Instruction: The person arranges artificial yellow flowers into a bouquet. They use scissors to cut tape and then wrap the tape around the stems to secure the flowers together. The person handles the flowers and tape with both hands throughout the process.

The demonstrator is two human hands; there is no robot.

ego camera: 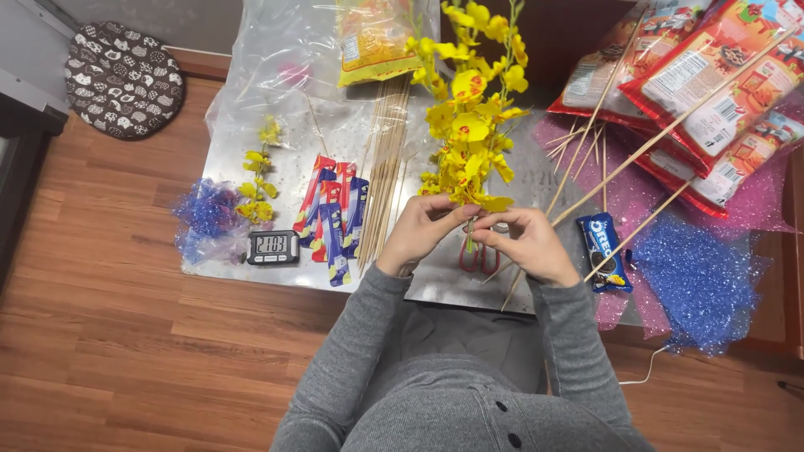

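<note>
A tall spray of yellow artificial flowers (471, 109) stands upright between both my hands over a silver board (435, 289). My left hand (421, 230) pinches the bottom of the flower stem from the left. My right hand (526, 243) closes on the same stem from the right, fingertips meeting the left hand's. Red-handled scissors (476, 258) lie on the board just under my hands, partly hidden. A wooden skewer (536, 268) runs out from under my right hand.
A bundle of wooden skewers (387, 159), several red and blue snack sticks (335, 213), a small digital timer (272, 246), a loose yellow flower sprig (258, 180) and blue mesh (203, 213) lie left. Red snack bags (712, 92), a blue cookie pack (606, 251) and blue glitter wrap (695, 276) lie right.
</note>
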